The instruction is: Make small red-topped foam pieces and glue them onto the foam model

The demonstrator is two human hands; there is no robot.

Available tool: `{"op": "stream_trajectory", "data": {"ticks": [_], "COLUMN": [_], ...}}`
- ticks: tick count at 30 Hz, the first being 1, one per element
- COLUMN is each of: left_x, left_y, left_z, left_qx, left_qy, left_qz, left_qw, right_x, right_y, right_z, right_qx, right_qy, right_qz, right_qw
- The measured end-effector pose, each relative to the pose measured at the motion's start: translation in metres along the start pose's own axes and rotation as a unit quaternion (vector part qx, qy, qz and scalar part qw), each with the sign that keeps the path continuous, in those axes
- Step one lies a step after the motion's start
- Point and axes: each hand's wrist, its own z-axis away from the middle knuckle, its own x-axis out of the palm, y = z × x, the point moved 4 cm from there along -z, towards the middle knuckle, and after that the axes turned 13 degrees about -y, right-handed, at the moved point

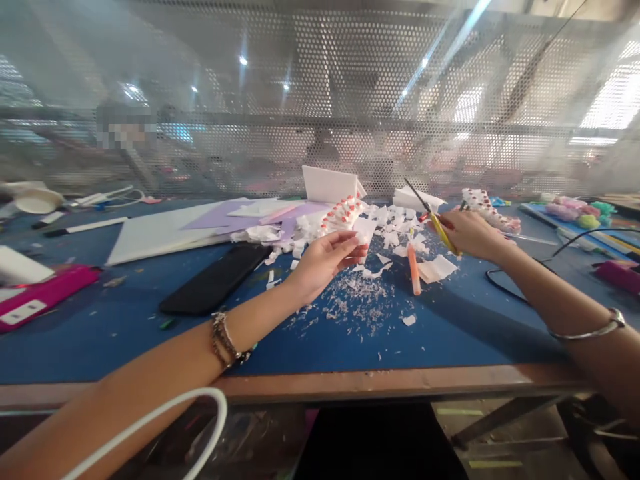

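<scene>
While our left hand [324, 261] pinches a white paper piece [367, 229] above the worktop [310, 343], we would do well to hold its edge lightly and keep our fingertips clear of any cut. Our right hand [470, 233] grips the yellow-handled scissors [440, 231] well apart from it, their tips angled up and away, both forearms reaching forward.

The paper [367, 229] you pinch, right of the black phone [215, 279], is plain white; your scissors [441, 233], farther right of that phone, pair yellow handles with dark blades. Also right of it you have an orange tube [414, 270] and a bundle [343, 215] — white, spotted orange-red. Behind it lie lilac sheets [213, 217]; left, a magenta case [60, 288] — patched white. Beneath it, your tabletop [310, 347] is blue.
</scene>
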Motion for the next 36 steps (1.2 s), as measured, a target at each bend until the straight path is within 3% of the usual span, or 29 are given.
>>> {"op": "stream_trajectory", "data": {"ticks": [6, 11, 20, 27, 36], "left_x": [-0.005, -0.001, 0.030, 0.035, 0.039], "left_y": [0.006, 0.009, 0.013, 0.006, -0.008], "left_z": [-0.007, -0.015, -0.032, -0.030, -0.028], "left_qx": [0.017, 0.018, 0.066, 0.063, 0.054], "left_qy": [0.014, 0.033, 0.007, -0.018, -0.024], "left_qz": [0.014, 0.033, 0.098, 0.115, 0.062], "left_qw": [1.000, 0.999, 0.993, 0.991, 0.996], "right_x": [0.008, 0.005, 0.023, 0.027, 0.030], "right_y": [-0.010, -0.012, -0.038, -0.045, -0.058], "right_z": [-0.007, 0.000, 0.017, 0.021, 0.027], "right_qx": [-0.037, -0.125, -0.146, -0.141, -0.147], "right_qy": [-0.012, -0.030, 0.001, 0.004, -0.017], "right_qz": [-0.132, -0.217, -0.101, -0.070, -0.081], "right_qw": [0.990, 0.968, 0.984, 0.987, 0.986]}}
